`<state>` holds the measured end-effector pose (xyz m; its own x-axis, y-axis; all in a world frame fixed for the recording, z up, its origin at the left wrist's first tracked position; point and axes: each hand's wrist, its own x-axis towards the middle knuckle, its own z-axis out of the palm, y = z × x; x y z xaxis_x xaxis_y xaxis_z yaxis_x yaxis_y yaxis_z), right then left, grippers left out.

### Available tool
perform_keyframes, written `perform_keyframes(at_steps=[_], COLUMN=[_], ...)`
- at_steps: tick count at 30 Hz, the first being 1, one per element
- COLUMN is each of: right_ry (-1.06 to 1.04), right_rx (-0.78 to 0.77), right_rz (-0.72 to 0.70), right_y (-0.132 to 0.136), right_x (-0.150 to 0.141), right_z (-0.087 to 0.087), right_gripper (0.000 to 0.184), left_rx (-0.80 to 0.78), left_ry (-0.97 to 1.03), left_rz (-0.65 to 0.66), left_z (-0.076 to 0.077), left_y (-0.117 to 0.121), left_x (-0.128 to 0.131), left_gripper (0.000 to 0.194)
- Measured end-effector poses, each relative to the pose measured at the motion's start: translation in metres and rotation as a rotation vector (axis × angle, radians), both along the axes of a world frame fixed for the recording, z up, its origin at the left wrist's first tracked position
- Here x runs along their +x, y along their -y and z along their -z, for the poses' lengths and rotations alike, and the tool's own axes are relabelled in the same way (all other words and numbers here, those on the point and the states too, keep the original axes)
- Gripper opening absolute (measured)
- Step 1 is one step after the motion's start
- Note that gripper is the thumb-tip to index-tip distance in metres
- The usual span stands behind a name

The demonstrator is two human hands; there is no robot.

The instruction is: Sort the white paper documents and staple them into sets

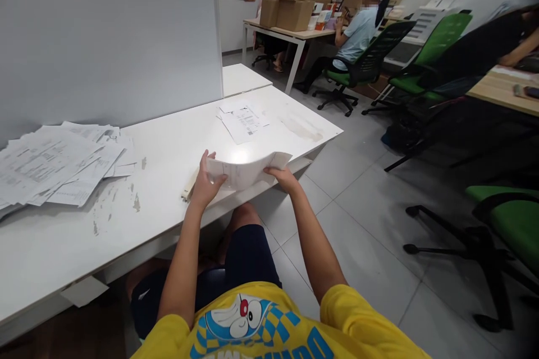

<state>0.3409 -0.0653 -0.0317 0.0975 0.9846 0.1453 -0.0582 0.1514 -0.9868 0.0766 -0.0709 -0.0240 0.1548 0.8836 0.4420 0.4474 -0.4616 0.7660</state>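
Note:
Both of my hands hold one bowed sheet of white paper (pixel 246 171) at the front edge of a white table (pixel 168 179). My left hand (pixel 206 182) grips the sheet's left end, thumb on top. My right hand (pixel 283 178) pinches its right end. The sheet arches upward between them. A cream-coloured flat thing (pixel 188 188) lies under the sheet by my left hand. A few printed sheets (pixel 243 119) lie farther back on the table. A big loose pile of printed papers (pixel 54 162) spreads over the table's left part.
A white partition (pixel 109 33) stands behind the table. A person sits on a green chair (pixel 366 64) at a far desk stacked with cardboard boxes (pixel 295 0). Another person leans at a wooden desk (pixel 501 90) at right. A green chair (pixel 505 224) stands near on the tiled floor.

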Motion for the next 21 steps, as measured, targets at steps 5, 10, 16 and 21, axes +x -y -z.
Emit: perform_keyframes(at_steps=[5,10,16,21], right_ry=[-0.017,0.009,0.091,0.139], right_rx=[0.063,0.153,0.053,-0.231], right_rz=[0.058,0.189,0.051,-0.119], right_y=[-0.014,-0.007,-0.007,-0.017], right_x=[-0.008,-0.023,-0.026,-0.013], right_z=[0.017,0.020,0.017,0.004], right_gripper=[0.024,0.028,0.028,0.025], left_rx=[0.040,0.076,0.144,0.136], left_ry=[0.016,0.012,-0.069,-0.509], left_rz=[-0.103,-0.141,-0.255,-0.375], left_z=[0.013,0.020,0.011,-0.020], left_y=[0.007,0.012,0.017,0.017], left_x=[-0.002,0.000,-0.004,-0.028], left_gripper=[0.061,0.053,0.038,0.049])
